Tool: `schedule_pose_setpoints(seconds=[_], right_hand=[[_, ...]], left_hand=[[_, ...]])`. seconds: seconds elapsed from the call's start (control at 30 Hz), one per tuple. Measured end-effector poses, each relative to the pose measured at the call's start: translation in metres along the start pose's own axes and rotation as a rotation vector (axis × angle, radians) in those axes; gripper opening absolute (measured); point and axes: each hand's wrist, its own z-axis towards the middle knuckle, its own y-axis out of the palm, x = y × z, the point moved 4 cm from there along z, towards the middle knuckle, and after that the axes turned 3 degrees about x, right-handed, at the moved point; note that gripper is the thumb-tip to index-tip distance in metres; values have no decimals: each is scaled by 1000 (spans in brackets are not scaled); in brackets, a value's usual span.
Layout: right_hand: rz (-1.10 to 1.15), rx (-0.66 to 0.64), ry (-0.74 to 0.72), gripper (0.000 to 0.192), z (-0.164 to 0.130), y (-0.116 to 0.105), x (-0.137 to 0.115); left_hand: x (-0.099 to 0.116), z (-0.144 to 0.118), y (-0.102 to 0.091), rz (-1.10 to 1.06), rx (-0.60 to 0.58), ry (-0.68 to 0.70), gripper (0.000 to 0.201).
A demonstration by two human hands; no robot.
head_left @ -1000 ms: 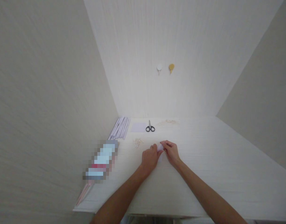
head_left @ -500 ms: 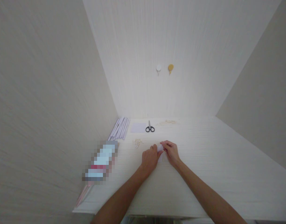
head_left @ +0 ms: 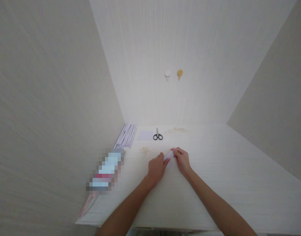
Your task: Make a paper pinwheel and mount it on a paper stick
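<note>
both my hands pinch a small pale paper piece just below the middle of the frame.

my left hand (head_left: 156, 167) and right hand (head_left: 181, 159) meet over the tabletop (head_left: 214, 183), fingertips closed on the small paper piece (head_left: 168, 155) held between them. its long axis runs from lower left to upper right, the upper end at my right fingers; both hands are equally near. above it in the frame lie the scissors (head_left: 157, 135), blades pointing up, a pale paper square (head_left: 145, 135), folded paper strips (head_left: 127, 135) and a little heap of scraps (head_left: 144, 151).
</note>
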Motion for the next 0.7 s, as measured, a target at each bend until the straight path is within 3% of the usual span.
schedule_pose_setpoints(seconds=[0.1,0.17,0.33,0.53,0.7], right_hand=[[45,67,3,20,4,-6,-1],[78,100,5,21,7,-10,-1],[134,148,21,19,12,-15,1],[144,139,52,17,11,-13,6],[147,96,70,16,8,-8,8]], left_hand=[[-12,5,-1,-348,49,-77,30],[-21,10,0,-771,85,-194,24],[-33,23,6,-1070,100,-322,28],[-49,25,9,-1381,259,-483,34],[-53,27,12,-1612,359,-528,28]])
